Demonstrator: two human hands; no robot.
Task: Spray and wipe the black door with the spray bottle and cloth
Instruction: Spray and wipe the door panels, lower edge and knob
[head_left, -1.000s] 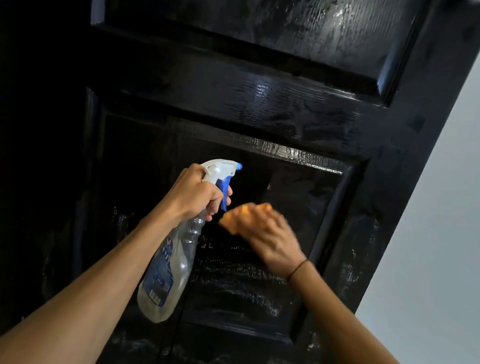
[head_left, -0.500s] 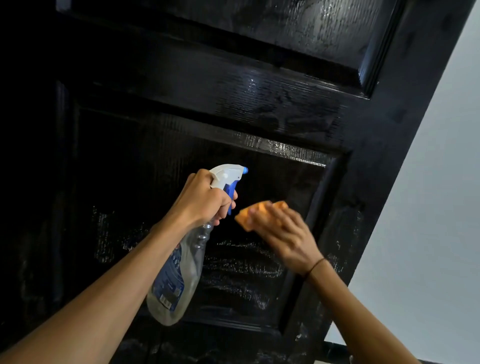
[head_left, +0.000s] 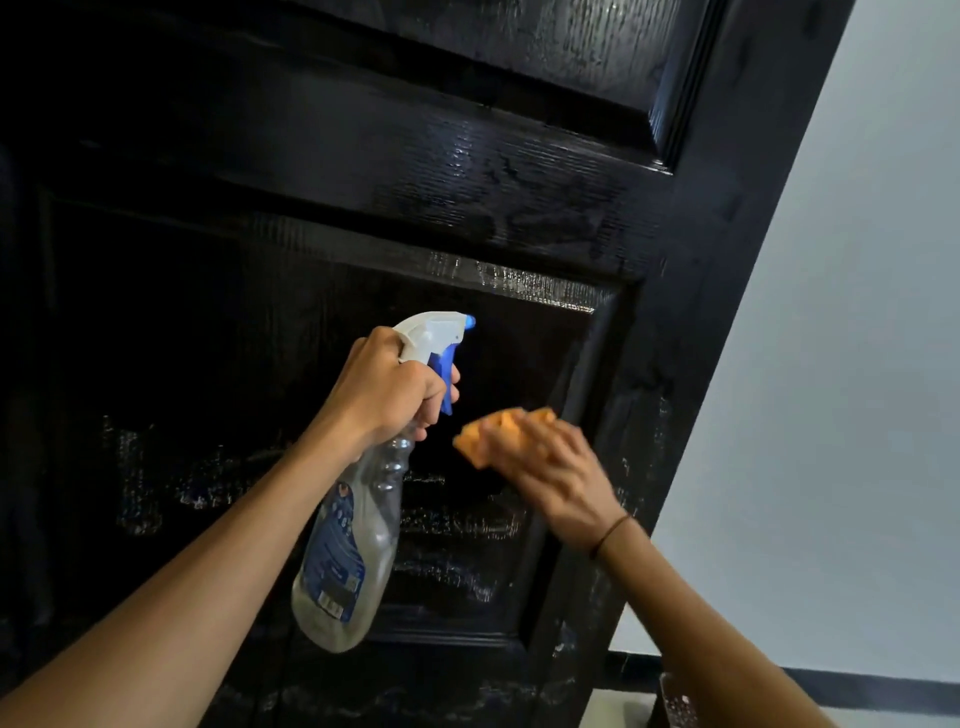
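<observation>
The black panelled door (head_left: 395, 171) fills most of the view, with wet streaks glinting on its lower recessed panel. My left hand (head_left: 387, 392) grips the neck of a clear spray bottle (head_left: 348, 551) with a white and blue trigger head, nozzle pointing right at the panel. My right hand (head_left: 553, 473) presses a folded orange cloth (head_left: 493, 428) flat against the lower panel near its right edge. The hand hides most of the cloth.
A pale grey wall (head_left: 841, 364) runs along the door's right edge. A dark skirting strip (head_left: 779, 680) crosses the wall's foot at the lower right, with pale floor below it.
My right hand with the cloth has slid to the right and a little down across the lower panel. The left hand and bottle shifted slightly right; the view has tilted down.
</observation>
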